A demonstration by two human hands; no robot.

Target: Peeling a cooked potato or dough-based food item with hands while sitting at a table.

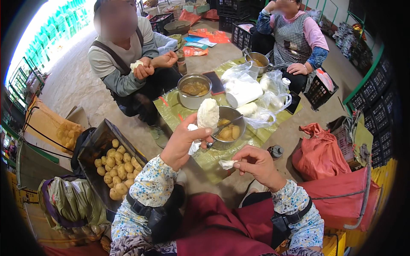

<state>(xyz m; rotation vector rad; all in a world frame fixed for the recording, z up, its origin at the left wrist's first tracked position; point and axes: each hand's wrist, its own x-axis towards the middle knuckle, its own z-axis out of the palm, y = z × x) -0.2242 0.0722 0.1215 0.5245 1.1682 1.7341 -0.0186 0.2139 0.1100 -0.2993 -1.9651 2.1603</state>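
Observation:
A pale steamed bun (208, 117) stands upright in my left hand (185, 140), which also pinches a crumpled white tissue or wrapper (194, 145) against it. Lower and to the right, my right hand (258, 164) holds a small torn white piece (226, 164) between thumb and fingertips. Just behind my left hand sits a metal pot (238, 137) of potato chunks in broth, with a spoon resting in it. The bun and fingers hide the pot's left side.
A yellow-green woven sheet (208, 166) bears more pots (193, 104), white plastic bags (245, 86) and phones (214, 82). One person (125, 57) squats opposite holding bread; another (294, 41) sits at right. Potatoes (118, 166) fill a crate at left. Red sacks (320, 153) and a dark bottle (275, 151) are at right.

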